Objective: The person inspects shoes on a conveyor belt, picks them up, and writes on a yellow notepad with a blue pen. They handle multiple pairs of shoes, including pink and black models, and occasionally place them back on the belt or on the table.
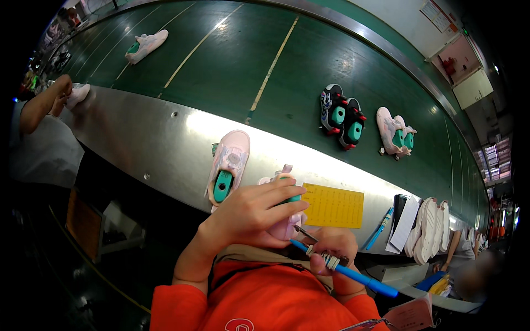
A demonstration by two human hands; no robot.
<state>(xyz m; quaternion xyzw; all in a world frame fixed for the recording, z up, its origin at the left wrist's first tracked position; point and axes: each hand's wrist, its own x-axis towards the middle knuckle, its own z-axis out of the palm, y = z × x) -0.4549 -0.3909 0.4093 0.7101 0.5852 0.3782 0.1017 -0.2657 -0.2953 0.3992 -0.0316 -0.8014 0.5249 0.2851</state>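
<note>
Green conveyor belt (232, 66), steel ledge (160, 138), left hand (248, 212) fingers gripping pink shoe (284, 223), right hand (334, 254) clutching blue tool (359, 276)

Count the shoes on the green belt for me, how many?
5: a pale shoe far left, a black pair mid-belt, and a pink-white pair beside it. More may lie beyond view.

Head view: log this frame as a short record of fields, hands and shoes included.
setting: green conveyor belt with a steel ledge
left hand: grips a pink shoe
right hand: holds a blue-handled tool at the shoe
on ledge: second pink shoe, yellow card
on belt: dark shoe pair, pale pink pair
</note>
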